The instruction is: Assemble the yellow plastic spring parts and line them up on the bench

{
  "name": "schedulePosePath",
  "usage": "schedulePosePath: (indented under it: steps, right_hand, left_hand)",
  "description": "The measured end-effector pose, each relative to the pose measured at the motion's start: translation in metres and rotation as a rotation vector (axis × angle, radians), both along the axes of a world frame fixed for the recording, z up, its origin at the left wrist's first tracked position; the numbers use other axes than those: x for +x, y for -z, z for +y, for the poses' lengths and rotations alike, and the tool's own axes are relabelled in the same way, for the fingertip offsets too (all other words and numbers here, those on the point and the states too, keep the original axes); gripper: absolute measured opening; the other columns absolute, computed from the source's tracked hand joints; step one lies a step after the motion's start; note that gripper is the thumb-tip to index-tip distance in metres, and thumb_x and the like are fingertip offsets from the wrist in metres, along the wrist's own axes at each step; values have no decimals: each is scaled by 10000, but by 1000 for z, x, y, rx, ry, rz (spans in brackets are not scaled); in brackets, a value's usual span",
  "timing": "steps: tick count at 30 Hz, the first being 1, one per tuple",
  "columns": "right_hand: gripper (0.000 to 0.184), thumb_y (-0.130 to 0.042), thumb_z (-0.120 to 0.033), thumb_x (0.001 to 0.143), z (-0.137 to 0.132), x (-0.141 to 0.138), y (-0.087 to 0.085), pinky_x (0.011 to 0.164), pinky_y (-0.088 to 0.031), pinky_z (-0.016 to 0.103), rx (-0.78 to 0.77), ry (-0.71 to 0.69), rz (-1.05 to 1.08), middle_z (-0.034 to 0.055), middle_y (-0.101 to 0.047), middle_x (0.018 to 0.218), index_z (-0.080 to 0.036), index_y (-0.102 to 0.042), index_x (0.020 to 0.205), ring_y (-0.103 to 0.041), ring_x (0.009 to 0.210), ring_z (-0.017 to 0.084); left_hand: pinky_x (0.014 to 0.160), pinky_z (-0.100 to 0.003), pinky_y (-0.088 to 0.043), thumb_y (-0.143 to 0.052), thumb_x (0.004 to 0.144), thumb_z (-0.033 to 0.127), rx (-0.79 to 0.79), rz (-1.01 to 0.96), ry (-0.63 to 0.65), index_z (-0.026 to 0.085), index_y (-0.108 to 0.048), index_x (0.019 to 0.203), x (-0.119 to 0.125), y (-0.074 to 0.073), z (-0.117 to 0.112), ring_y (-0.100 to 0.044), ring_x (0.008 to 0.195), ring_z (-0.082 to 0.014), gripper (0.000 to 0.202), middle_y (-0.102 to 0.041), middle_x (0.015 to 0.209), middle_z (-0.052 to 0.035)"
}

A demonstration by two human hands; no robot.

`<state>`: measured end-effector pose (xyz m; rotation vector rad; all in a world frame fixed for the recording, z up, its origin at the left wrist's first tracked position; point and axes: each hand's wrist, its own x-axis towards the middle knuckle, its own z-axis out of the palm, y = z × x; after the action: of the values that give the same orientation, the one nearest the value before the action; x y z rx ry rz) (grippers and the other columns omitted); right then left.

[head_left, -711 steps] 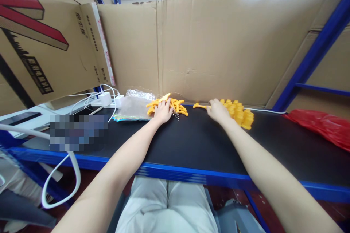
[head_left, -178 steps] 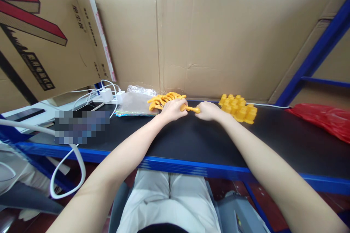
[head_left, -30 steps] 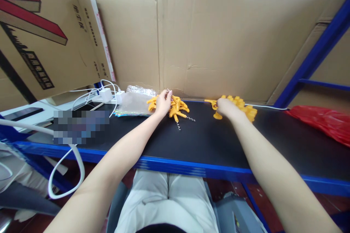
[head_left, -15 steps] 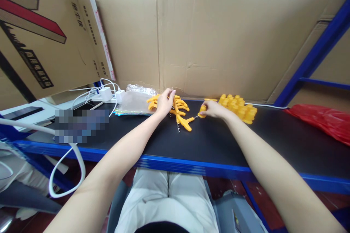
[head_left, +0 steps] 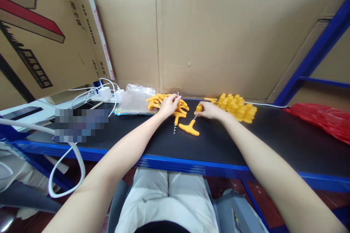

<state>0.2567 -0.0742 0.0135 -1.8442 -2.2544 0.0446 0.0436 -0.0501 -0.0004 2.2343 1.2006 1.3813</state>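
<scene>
A heap of orange T-handled corkscrews (head_left: 161, 100) lies at the back of the black shelf top (head_left: 218, 138). My left hand (head_left: 169, 105) rests on this heap, fingers closed on a corkscrew whose metal tip sticks up. One orange corkscrew (head_left: 189, 128) lies loose in front of the heap, its spiral pointing toward my right hand (head_left: 207, 110). That hand pinches a small orange cap (head_left: 198, 109) at the spiral's tip. A pile of orange caps (head_left: 237, 107) sits just right of it.
A clear plastic bag (head_left: 136, 102) lies left of the heap, with white chargers and cables (head_left: 105, 94) beyond. A cardboard wall (head_left: 213, 40) backs the shelf. A red bag (head_left: 322, 122) lies at the right. The blue shelf edge (head_left: 191, 167) runs above my lap.
My right hand has come left from the cap pile with a cap to the loose corkscrew's spiral. That corkscrew slid forward out of the heap. My left hand stays on the heap.
</scene>
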Motion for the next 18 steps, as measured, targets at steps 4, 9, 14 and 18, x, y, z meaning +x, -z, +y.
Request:
schedulePosePath:
  steps: [4, 9, 14, 18]
  right_hand:
    - [250, -643, -354, 736, -1, -3, 0, 605, -404, 233, -10, -38, 1, 58, -651, 863, -168, -542, 870, -596, 756, 167]
    - [229, -651, -334, 726, -1, -1, -3, 629, -430, 252, 27, -21, -12, 67, -656, 871, -172, -532, 836, -612, 778, 187]
    - [237, -648, -359, 743, -15, -4, -20, 564, -473, 248, -72, -40, 348, 44, -659, 727, -171, -513, 792, -634, 595, 153]
    - [332, -683, -438, 721, -30, -12, -29, 491, -509, 240, -450, -186, 750, 90, -692, 805, -153, -538, 810, -645, 535, 148]
  left_hand:
    - [649, -255, -438, -486, 856, 389, -26, 67, 17, 181, -605, 862, 1, 4, 1, -555, 641, -130, 239, -592, 667, -1]
    - [765, -307, -463, -488, 855, 364, 9, 138, 82, 171, -634, 815, 4, 8, 3, -581, 761, -155, 245, -633, 816, -41]
    - [849, -322, -455, -421, 897, 328, 83, 82, 25, 168, -607, 781, 4, 5, 3, -588, 865, -166, 272, -606, 877, -59]
    - [582, -244, -475, -290, 937, 421, -62, -62, 42, 182, -531, 837, 3, -2, -5, -575, 548, -88, 353, -618, 844, -31]
